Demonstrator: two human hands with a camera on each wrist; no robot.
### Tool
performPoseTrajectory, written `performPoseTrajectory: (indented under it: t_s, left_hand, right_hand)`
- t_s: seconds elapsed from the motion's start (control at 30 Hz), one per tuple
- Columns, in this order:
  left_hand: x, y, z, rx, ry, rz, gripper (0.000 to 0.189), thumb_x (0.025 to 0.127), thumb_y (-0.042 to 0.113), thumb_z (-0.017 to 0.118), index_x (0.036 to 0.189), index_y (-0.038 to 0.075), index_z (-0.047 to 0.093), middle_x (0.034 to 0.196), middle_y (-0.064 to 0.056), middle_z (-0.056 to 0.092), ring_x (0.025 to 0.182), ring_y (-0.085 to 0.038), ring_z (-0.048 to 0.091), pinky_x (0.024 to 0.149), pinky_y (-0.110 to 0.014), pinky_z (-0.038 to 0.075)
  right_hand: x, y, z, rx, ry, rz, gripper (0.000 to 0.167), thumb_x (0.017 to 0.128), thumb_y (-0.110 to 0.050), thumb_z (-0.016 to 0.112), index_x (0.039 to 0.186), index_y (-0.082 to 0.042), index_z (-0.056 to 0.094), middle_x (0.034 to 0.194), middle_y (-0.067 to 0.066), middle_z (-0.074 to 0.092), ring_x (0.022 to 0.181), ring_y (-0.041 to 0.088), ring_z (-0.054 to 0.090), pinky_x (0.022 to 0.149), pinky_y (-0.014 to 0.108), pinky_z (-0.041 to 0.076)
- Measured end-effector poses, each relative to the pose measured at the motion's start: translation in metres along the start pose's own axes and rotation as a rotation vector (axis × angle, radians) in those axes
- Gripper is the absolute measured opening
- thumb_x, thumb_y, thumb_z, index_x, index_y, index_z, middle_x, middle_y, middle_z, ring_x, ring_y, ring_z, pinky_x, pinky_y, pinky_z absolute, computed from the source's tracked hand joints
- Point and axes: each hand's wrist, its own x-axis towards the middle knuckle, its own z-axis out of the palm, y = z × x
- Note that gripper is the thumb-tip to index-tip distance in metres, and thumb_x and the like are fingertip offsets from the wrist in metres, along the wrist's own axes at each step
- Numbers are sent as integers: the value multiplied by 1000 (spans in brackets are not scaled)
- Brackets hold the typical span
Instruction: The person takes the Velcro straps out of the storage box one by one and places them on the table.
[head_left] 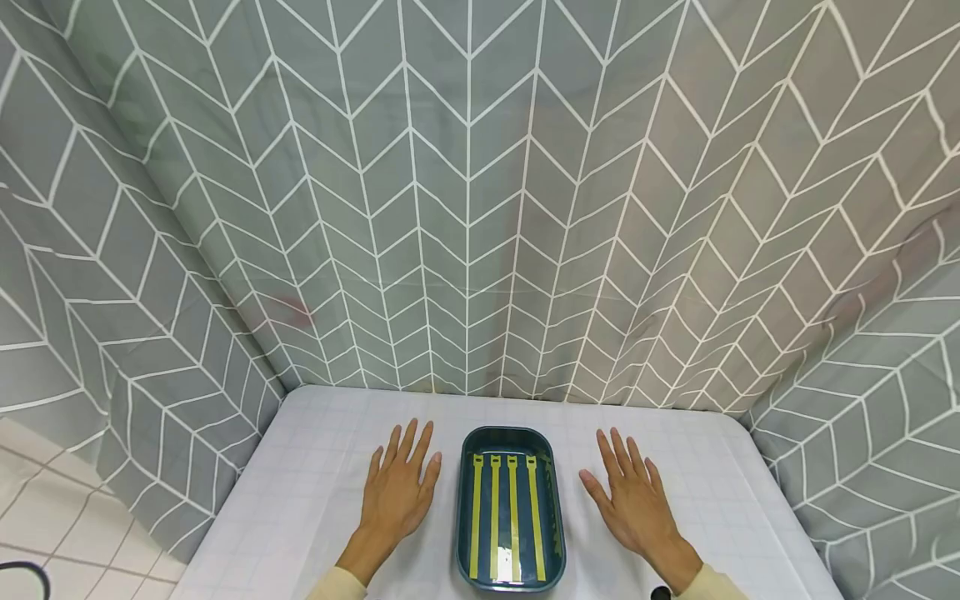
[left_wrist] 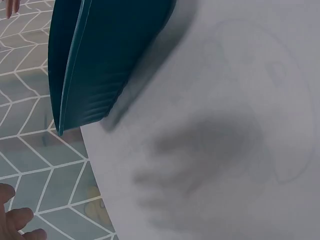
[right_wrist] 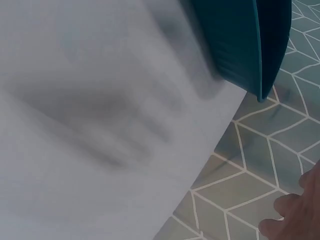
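A dark teal tray stands on the table between my hands. Several yellow strap-like cable ties, each with a slotted head at the far end, lie lengthwise side by side in it. To the tray's left my left hand is spread, palm down, holding nothing. On the other side, my right hand is likewise spread with straight fingers and holds nothing. Both wrist views show the tray's outer wall and a hand's shadow on the cloth; only some fingertips appear at the edge.
A white cloth with a faint grid covers the table. Grey curtains with white chevron lines hang behind and on both sides. Floor tiles and a dark curved cable-like thing show at the lower left.
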Motion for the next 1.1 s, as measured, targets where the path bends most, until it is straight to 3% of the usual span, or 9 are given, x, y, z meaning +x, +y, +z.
performPoseTrajectory:
  t_s: [0.37,0.7,1.03,1.1]
  left_hand:
    - [-12,5,6,-138,-68,-53,54,107,47,34,154,20,40,157,-11,40,148,-39,32,116,-65,31]
    - [-27,16,20,-310,-152,-133,51,108,46,35,152,23,45,150,-16,48,136,-43,45,103,-67,45]
    - [-37,22,30,-495,-261,-153,49,108,44,38,152,23,45,135,-14,55,115,-31,55,93,-58,52]
    - [-39,21,32,-564,-280,-147,48,107,42,41,151,22,45,129,-12,56,106,-24,55,89,-48,53]
  right_hand:
    - [-4,-8,6,-23,4,2,71,103,-54,46,157,-10,32,161,20,29,149,47,22,117,69,20]
    - [-6,-16,18,-4,-42,-8,72,101,-56,47,158,-14,31,163,17,27,151,44,19,119,67,17]
    - [-9,-23,27,-26,-90,-33,71,100,-55,51,157,-16,33,163,14,29,151,42,21,120,66,18]
    - [-10,-25,28,-32,-100,-41,71,100,-55,51,157,-16,34,162,14,30,151,41,22,121,66,18]
